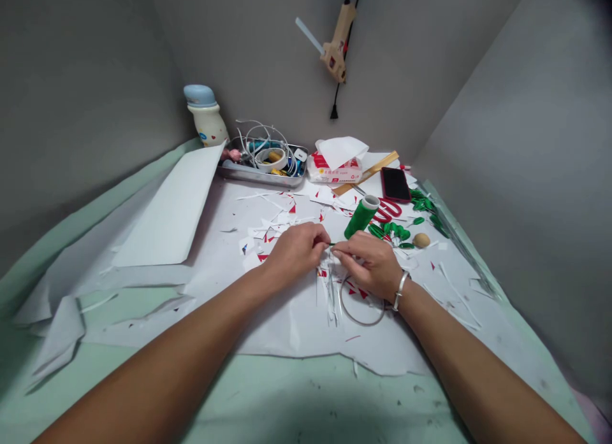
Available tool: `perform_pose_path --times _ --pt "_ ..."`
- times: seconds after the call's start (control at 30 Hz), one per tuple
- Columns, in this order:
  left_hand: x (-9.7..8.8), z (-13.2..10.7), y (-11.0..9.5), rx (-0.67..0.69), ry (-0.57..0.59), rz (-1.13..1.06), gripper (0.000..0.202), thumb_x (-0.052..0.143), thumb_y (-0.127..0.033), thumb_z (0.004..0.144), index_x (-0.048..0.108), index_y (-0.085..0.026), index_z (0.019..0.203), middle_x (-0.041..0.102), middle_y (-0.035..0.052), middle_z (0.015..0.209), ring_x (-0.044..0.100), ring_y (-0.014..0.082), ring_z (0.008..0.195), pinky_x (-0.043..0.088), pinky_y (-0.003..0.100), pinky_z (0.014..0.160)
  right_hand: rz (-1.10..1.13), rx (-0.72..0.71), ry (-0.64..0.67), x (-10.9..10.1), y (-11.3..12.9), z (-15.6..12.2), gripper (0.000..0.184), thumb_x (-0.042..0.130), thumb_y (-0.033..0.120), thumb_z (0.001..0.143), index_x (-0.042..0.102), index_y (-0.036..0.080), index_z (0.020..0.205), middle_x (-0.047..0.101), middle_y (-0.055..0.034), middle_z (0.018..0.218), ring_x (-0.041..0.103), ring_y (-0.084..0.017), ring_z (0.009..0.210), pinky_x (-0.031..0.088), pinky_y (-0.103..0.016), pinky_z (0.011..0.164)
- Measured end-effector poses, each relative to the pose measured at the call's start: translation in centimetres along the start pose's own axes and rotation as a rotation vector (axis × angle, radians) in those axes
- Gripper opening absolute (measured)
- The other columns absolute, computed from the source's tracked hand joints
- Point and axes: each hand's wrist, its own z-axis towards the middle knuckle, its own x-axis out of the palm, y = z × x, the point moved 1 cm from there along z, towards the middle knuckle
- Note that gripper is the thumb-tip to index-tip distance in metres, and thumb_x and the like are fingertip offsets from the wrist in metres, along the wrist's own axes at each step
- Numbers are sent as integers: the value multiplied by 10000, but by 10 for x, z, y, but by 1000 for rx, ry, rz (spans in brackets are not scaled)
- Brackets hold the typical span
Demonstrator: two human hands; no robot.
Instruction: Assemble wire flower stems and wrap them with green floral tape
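Observation:
My left hand (301, 245) and my right hand (368, 260) meet over the white paper, fingertips pinched close together. Between them runs a short, thin green strand (331, 244); whether it is thread or a wrapped wire is too small to tell. Just behind my right hand a spool of green thread (362, 216) stands tilted. Thin pale wires (332, 297) lie under my fingers, and a large ring (345, 307) rests below my right wrist. To the right are shiny green leaf-shaped pieces (392, 230) and a small tan ball (421, 240).
White and red paper scraps (268, 230) litter the sheet. Behind are a metal tray (268, 178) of tapes and spools, a tissue pack (335, 170), red-handled scissors (388, 209) and a phone (396, 185). A glue gun (337, 49) hangs on the wall; a white bottle (208, 122) stands left.

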Motion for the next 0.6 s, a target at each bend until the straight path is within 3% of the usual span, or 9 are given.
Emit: perform_pose_path --times 0.13,0.27,0.47,0.6 --pt "2 -2 -4 49 165 -85 144 527 -128 741 651 -195 771 662 9 761 571 140 690 419 273 664 71 174 -132 -2 -14 0 168 535 248 876 692 214 826 663 -28 727 562 -158 667 443 -294 656" --pt "-4 0 -8 -22 134 -285 101 546 -197 774 644 -179 785 659 10 743 576 131 682 439 269 660 145 279 -64 1 -25 -1 164 543 259 867 697 207 844 687 -27 783 609 -158 704 463 -277 652" --pt "-7 3 -3 -35 -102 -187 108 533 -210 785 635 -179 807 670 25 800 591 152 747 444 291 711 -12 10 121 5 -4 -1 163 528 203 865 689 210 839 639 -20 686 541 -156 681 426 -281 665" --pt "0 0 1 49 -9 50 182 497 -109 749 653 -189 796 670 32 825 586 166 774 424 297 717 -75 -20 23 1 2 0 169 522 238 878 689 213 881 622 -29 677 520 -164 668 414 -294 651"
